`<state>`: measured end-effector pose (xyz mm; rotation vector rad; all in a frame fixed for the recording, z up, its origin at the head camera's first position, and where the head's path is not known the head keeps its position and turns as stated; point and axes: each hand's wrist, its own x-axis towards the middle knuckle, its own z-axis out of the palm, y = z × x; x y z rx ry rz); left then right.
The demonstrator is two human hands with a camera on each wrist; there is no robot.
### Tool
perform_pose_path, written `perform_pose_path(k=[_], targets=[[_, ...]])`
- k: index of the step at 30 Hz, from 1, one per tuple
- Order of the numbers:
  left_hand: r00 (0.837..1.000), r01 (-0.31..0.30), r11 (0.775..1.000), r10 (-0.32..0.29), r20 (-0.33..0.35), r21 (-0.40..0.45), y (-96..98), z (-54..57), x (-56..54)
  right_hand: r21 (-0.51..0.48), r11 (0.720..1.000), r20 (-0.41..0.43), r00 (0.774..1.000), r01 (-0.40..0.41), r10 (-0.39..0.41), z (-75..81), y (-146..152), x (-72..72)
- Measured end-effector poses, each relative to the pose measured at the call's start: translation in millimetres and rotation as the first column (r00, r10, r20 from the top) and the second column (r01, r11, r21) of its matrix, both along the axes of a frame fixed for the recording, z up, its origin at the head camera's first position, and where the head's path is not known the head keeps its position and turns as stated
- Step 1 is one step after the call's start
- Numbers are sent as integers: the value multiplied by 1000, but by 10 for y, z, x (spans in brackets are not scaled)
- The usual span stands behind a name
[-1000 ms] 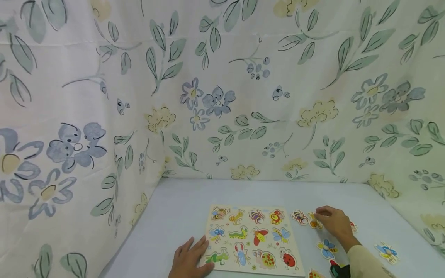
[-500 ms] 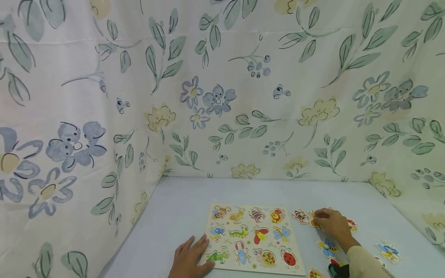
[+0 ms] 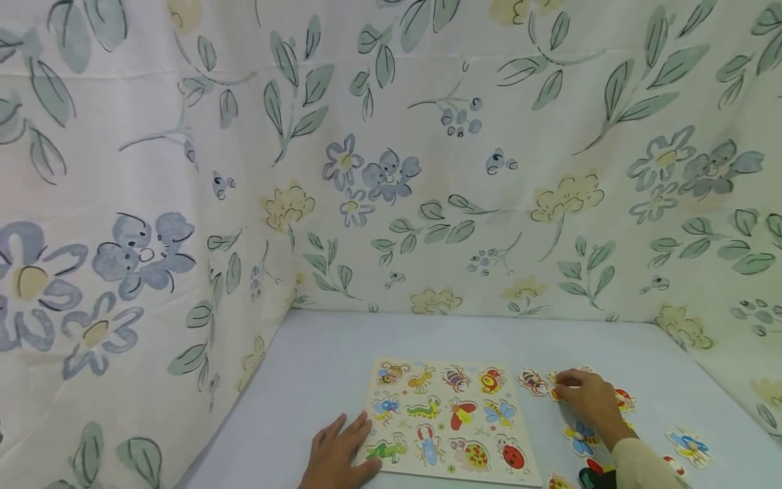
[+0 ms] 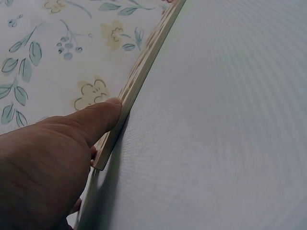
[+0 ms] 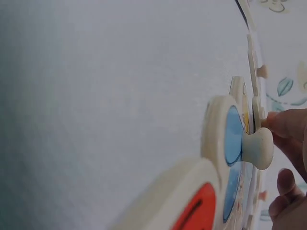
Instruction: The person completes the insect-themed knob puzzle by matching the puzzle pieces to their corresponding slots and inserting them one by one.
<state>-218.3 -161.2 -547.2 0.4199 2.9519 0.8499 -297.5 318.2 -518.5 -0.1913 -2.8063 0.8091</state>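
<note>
In the head view, the left hand [image 3: 340, 454] rested at the near-left corner of the insect puzzle board [image 3: 444, 440], fingers extended, thumb spread away from them. Right of the board, the right hand [image 3: 589, 397] pinched a yellow insect piece [image 3: 554, 392], just beside the spider piece [image 3: 533, 382] and beyond the blue-winged piece [image 3: 580, 438]. Handling it well seemed to call for a centred hold and a straight upward pull, clear of those neighbours, with the board kept steady. Fingers hid too much of the piece to tell its heading or long axis.

In the left wrist view, the thumb lay against the board's edge near the corner; the other fingers were mostly hidden.

In the right wrist view, thumb and fingertips met beyond the blue-winged piece's knob [image 5: 259, 148]. The pinched piece appeared edge-on, roughly parallel to the table [image 5: 124, 96]; whether it was lifted, I couldn't tell.
</note>
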Motion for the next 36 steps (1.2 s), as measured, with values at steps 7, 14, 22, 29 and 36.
perform_pose_path(k=[7,14,22,29,36], targets=[[1000,-1,1000,1,3,6,25,10,11,-9,1000,-42,999,14,-14,139,7,80],[1000,8,1000,-8,-14,5,16,15,17,11,1000,-120,993,23,-22,244,52,140],[1000,16,1000,-16,-26,3,2,41,17,-17,1000,-178,984,16,-19,413,31,124],[1000,12,1000,-12,-17,6,8,38,21,-22,1000,-213,977,19,-24,545,-62,123],[999,19,1000,-18,-26,15,-3,30,34,-7,1000,-264,965,0,-1,640,-204,88]])
